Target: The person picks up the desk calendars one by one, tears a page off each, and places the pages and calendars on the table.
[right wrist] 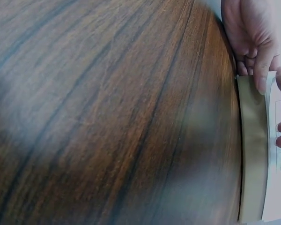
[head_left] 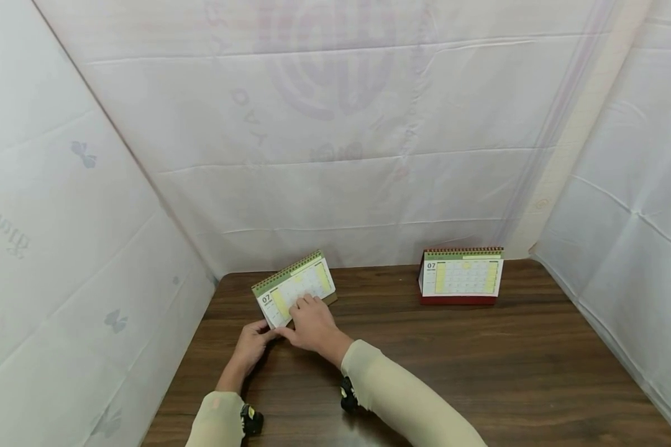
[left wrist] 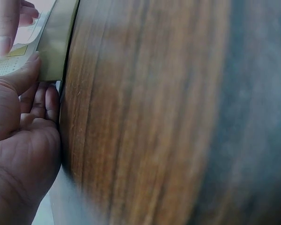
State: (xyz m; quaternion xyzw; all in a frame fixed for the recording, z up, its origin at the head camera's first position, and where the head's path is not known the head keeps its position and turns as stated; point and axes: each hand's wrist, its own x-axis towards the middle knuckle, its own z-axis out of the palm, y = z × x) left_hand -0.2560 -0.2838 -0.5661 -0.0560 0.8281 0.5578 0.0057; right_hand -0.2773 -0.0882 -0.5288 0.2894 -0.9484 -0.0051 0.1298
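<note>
A desk calendar (head_left: 296, 288) with a green header, yellow columns and a large "07" stands tilted at the table's left. At its lower left corner my left hand (head_left: 250, 345) pinches the brown base (left wrist: 56, 42), thumb in front and fingers behind. My right hand (head_left: 315, 323) rests across the front page, its thumb extended toward that same corner. Several right fingertips touch the white sheet (right wrist: 274, 197) in the right wrist view. The back of this calendar is hidden.
A second desk calendar (head_left: 463, 276), on a red base, stands upright at the back right of the dark wood table (head_left: 470, 366). White sheeting (head_left: 335, 186) hangs behind the table and along both sides.
</note>
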